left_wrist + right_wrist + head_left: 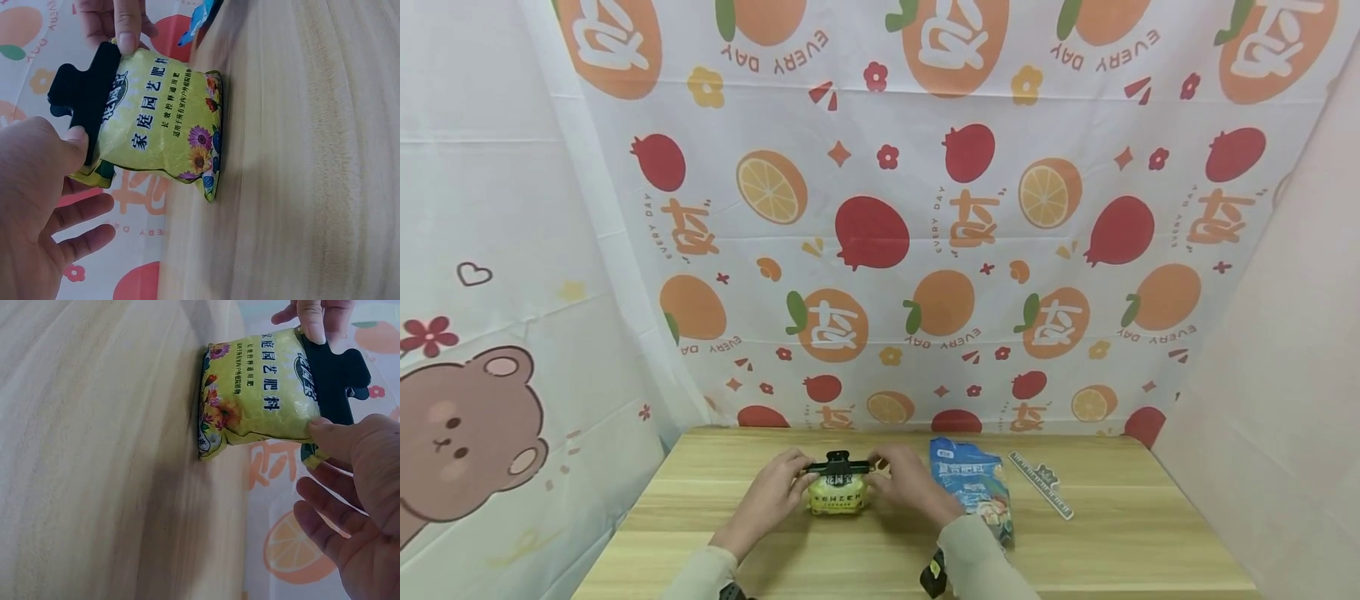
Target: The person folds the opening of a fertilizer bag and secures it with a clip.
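Observation:
A small yellow fertilizer bag [837, 497] with flowers printed along its bottom stands upright on the table. Across its folded top sits a black clip [90, 94] with a raised tab in the middle. My left hand [772, 493] pinches one end of the clip and the bag's top corner, its thumb in front. The right hand [912, 482] does likewise at the opposite end, with its thumb on the bag's corner by the clip [342, 378]. Both hands' lower fingers spread loosely behind the bag, partly hidden.
Right of the bag lies a blue plastic package [966, 475], partly covered by the right forearm. Farther right is a white ruler-like strip [1041, 485] with a decorated edge. The wooden table [1120, 550] meets a fruit-print cloth [880, 333] at the back.

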A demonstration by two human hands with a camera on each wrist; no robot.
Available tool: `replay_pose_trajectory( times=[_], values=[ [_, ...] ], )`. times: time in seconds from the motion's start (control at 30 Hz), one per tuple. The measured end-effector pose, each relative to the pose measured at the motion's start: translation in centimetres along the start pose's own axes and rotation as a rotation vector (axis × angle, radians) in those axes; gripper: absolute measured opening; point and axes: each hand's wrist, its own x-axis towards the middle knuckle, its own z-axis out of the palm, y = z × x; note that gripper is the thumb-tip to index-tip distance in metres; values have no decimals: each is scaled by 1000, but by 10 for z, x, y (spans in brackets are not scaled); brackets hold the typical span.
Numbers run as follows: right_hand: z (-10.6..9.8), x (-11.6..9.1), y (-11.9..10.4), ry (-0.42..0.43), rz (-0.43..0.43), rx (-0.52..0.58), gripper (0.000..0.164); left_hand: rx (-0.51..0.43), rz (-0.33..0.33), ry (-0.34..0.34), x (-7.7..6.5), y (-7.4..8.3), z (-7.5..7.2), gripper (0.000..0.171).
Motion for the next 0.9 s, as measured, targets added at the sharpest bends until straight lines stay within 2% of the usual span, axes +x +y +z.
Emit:
replay_pose_trajectory(
  times=[0.1, 0.2, 0.33, 0.43, 0.6, 0.7, 0.9],
  values=[
    [1, -2, 3, 50, 13, 35, 19, 48, 40, 32, 0, 1, 0, 25],
    [2, -2, 6, 92, -20, 50, 16, 81, 103, 85, 3, 5, 0, 32],
    [3, -2, 8, 127, -54, 58, 13, 73, 199, 133, 10, 15, 0, 37],
    [4, -2, 9, 141, -73, 51, 13, 67, 227, 149, 15, 23, -1, 35],
    [5, -2, 12, 132, -86, 88, 14, 78, 246, 106, 22, 28, 0, 33],
    [5, -3, 12, 128, -83, 108, 14, 51, 256, 69, 25, 28, 0, 30],
    [7, -6, 10, 154, -43, 143, 9, 6, 269, 58, 27, 27, 1, 17]
  ],
)
